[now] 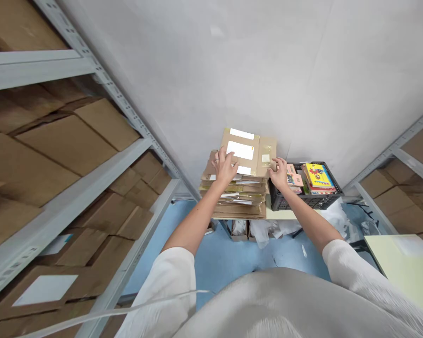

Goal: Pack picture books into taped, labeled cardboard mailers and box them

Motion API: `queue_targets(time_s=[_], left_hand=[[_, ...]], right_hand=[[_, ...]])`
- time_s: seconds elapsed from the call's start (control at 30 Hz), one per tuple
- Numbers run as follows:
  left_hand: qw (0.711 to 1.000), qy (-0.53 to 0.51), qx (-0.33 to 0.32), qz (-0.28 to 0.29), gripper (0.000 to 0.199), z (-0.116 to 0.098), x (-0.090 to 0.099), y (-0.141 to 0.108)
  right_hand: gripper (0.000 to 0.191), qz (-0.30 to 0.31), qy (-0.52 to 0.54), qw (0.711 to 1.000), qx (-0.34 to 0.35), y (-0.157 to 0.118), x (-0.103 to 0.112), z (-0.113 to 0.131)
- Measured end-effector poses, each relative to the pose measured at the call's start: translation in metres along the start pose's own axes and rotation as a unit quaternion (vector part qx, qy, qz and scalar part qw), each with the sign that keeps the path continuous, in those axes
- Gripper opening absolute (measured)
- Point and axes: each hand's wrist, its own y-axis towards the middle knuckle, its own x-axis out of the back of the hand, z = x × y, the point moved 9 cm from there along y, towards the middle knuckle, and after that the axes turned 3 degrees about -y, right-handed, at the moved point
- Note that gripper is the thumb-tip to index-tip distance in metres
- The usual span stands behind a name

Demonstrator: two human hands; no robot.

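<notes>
A flattened cardboard box (229,138) with white labels and strips of clear tape leans up above a stack of flattened cardboard boxes (246,210). My left hand (225,168) grips its lower left side, fingers curled over the edge and the face near the large label. At its lower right edge, my right hand (279,173) has its fingers closed on the cardboard. Next to the right hand stands a black plastic crate (303,203) with colourful books (318,176) in it.
Metal shelving (116,164) full of brown cartons (68,145) rises on the left; another rack (414,162) stands on the right. A grey wall (232,70) is behind the stack. A pale yellow table (405,267) is at lower right. Plastic bags (275,229) lie under the work table.
</notes>
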Motion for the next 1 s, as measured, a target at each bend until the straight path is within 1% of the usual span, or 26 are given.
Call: queue_targets(time_s=[0.07,0.17,0.3,0.4,0.5,0.6,0.67,0.73,0.8,0.87,0.93,1.0], left_hand=[[1.0,-0.016,-0.017,0.014,0.051,-0.032,-0.02,0.003],[0.997,-0.045,-0.054,0.038,0.051,-0.091,-0.052,0.003],[0.987,-0.087,-0.112,0.075,0.05,-0.185,-0.103,-0.011],[0.975,-0.114,-0.154,0.109,0.05,-0.264,-0.147,-0.036],[0.96,-0.137,-0.194,0.151,0.051,-0.347,-0.195,-0.074],[0.942,-0.157,-0.226,0.193,0.048,-0.428,-0.241,-0.121],[0.929,-0.171,-0.245,0.22,0.046,-0.478,-0.268,-0.153],[0.913,-0.187,-0.263,0.248,0.046,-0.524,-0.293,-0.186],[0.895,-0.201,-0.282,0.281,0.047,-0.565,-0.314,-0.218],[0.874,-0.213,-0.301,0.317,0.049,-0.603,-0.334,-0.249],[0.851,-0.223,-0.319,0.352,0.052,-0.636,-0.353,-0.279],[0.828,-0.231,-0.338,0.383,0.053,-0.665,-0.371,-0.308]], right_hand=[[0.051,-0.022,-0.018,0.999,-0.017,-0.006,0.035,-0.018],[0.049,-0.055,-0.044,0.996,-0.047,-0.019,0.096,-0.05],[0.048,-0.103,-0.096,0.987,-0.083,-0.049,0.192,-0.095],[0.046,-0.137,-0.139,0.974,-0.116,-0.084,0.273,-0.131],[0.044,-0.162,-0.177,0.958,-0.155,-0.129,0.357,-0.165],[0.044,-0.183,-0.208,0.94,-0.201,-0.182,0.437,-0.196],[0.043,-0.201,-0.221,0.926,-0.23,-0.219,0.486,-0.213],[0.041,-0.216,-0.233,0.912,-0.259,-0.258,0.529,-0.226],[0.04,-0.23,-0.246,0.895,-0.294,-0.297,0.567,-0.238],[0.04,-0.246,-0.257,0.874,-0.33,-0.335,0.598,-0.247],[0.039,-0.266,-0.265,0.853,-0.363,-0.372,0.625,-0.254],[0.038,-0.286,-0.272,0.83,-0.393,-0.406,0.648,-0.259]])
